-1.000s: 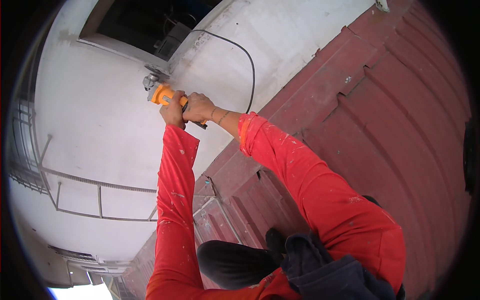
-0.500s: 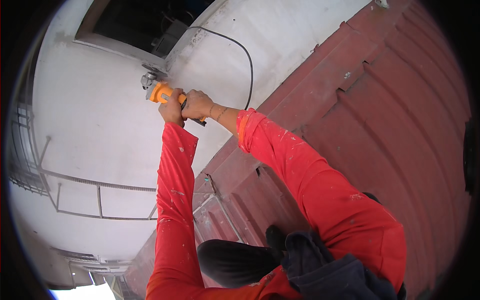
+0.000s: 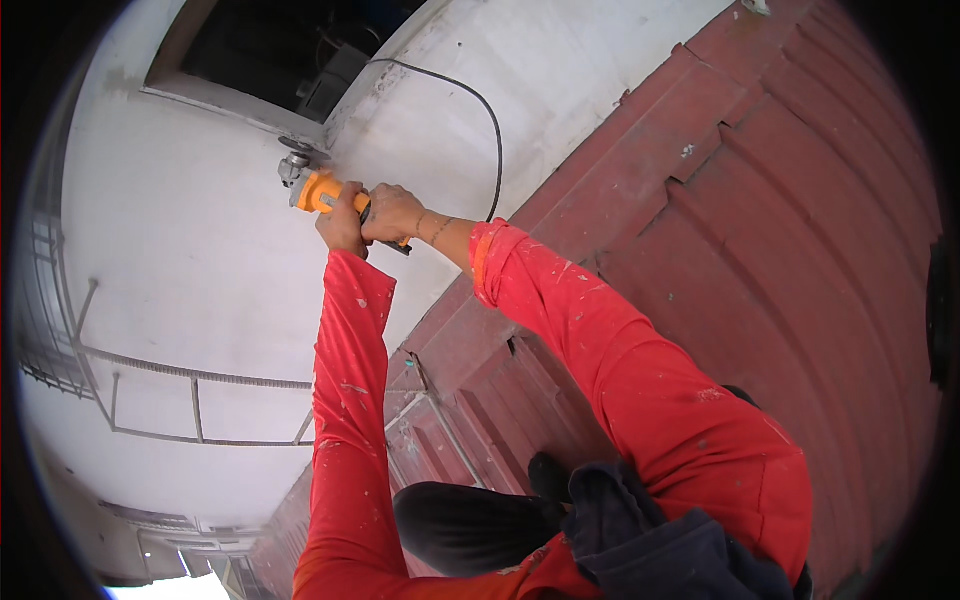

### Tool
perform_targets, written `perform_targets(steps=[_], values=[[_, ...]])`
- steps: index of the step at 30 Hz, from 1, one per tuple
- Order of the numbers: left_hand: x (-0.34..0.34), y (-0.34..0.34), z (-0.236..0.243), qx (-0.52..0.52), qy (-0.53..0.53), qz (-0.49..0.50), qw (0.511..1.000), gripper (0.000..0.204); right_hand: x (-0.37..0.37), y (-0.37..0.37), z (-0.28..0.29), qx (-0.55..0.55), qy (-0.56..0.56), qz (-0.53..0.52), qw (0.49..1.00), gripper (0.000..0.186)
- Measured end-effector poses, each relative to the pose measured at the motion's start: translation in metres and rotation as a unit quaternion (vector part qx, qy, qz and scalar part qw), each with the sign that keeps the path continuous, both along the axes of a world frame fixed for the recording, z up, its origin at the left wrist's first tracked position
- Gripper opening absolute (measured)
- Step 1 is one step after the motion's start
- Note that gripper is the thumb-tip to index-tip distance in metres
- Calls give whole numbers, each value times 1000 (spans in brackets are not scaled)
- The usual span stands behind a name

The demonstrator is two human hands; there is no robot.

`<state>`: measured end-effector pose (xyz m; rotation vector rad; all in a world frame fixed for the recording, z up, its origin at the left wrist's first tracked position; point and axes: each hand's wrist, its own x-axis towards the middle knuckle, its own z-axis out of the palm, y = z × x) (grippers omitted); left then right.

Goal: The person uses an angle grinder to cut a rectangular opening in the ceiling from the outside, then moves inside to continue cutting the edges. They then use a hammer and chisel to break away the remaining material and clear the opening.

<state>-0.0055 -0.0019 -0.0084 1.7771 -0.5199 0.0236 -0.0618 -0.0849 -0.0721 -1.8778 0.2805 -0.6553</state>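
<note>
One orange angle grinder [image 3: 318, 190], head pressed at the corner where white wall [image 3: 180, 260] meets dark window opening [image 3: 270, 45]. Left hand [image 3: 340, 225] closed around the grinder body; right hand [image 3: 393, 213] closed around its rear handle. One black cord [image 3: 490, 120] looping up over the wall from the handle. Two red sleeves [image 3: 620, 370], paint-flecked. One red ribbed roof [image 3: 780, 230] at right. Work judged mid-course: disc at the wall edge, no finished cut or groove discernible. One railing [image 3: 150, 375] below.

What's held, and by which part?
An orange angle grinder: left hand and right hand both grip its body, behind the head.
</note>
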Motion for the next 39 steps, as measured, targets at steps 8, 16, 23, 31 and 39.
perform_targets(steps=[8,16,23,31,39], values=[[-3,-1,0,-2,-8,-8,1000,35,-1,-3,0,1,18,21,1000,65],[-3,-1,-2,12,-9,-6,1000,34,4,-3,-3,-2,22,7,1000,65],[2,-1,-5,30,-21,9,999,34,3,-3,-5,-6,14,2,1000,64],[-73,11,-7,-74,-37,-35,996,23,-64,10,-7,0,-43,37,998,47],[-223,37,108,110,69,11,991,40,-220,28,98,251,-24,156,955,44]])
